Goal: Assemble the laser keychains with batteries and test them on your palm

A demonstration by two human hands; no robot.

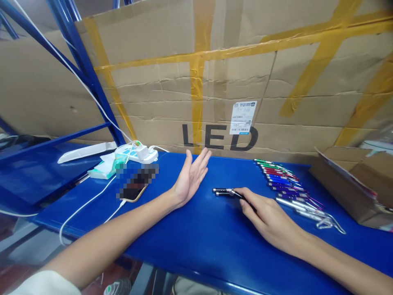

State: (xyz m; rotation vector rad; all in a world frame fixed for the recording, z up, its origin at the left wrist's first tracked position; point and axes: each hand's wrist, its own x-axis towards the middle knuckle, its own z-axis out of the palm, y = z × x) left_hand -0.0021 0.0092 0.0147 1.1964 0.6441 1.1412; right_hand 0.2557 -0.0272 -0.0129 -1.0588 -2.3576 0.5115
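My left hand [190, 180] is held on edge over the blue table, fingers stretched out and palm facing right, with nothing in it. In my right hand [267, 217] are slim black pen-like metal tubes [223, 191] with silver bands. Two of their ends point left, side by side, just above or on the table; my fingers hide the rest. Right of that hand lies a slanting row of similar tubes, sorted by colour: green [264, 164], red [278, 173], blue [281, 180], purple [287, 190] and silver [302, 208]. Metal clip loops [327, 222] show at the silver ones' ends.
A charging phone [133, 190], partly blurred out, lies left beside a tissue pack [106, 167] and a white power strip [149, 155]. White cables [81, 205] cross the table's left edge. An open cardboard box [340, 184] stands right. A large taped carton [159, 98] forms the back.
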